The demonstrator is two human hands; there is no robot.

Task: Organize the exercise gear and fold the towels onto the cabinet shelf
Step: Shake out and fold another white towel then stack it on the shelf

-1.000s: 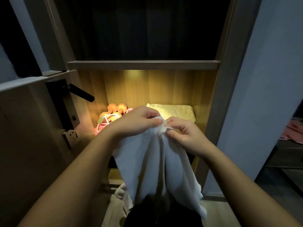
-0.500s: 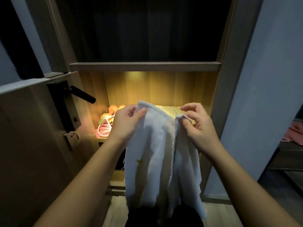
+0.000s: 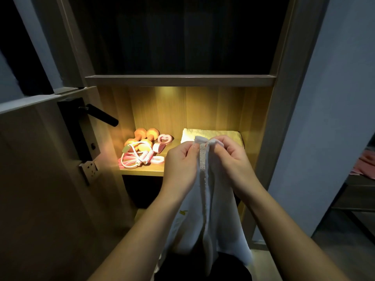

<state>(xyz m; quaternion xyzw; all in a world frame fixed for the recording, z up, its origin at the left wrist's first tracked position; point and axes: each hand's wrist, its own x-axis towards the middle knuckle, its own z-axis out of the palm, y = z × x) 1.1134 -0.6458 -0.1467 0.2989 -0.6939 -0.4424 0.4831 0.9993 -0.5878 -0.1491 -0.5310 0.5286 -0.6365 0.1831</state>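
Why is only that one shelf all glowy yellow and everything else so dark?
Head view: a warm glow under the grey shelf board lights the orange dumbbells and folded pale towel; the compartment above is nearly black; the hanging white towel looks dim and greyish.

view: head-worn, single | faces: forward-down | range: close before cabinet shelf [image 3: 142, 170]

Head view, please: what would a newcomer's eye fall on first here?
The warm-lit wooden cabinet shelf glows at centre. Before it, the left hand and right hand pinch the top of a hanging white cloth towel. On the shelf's left lie orange dumbbells and a looped pink cord.
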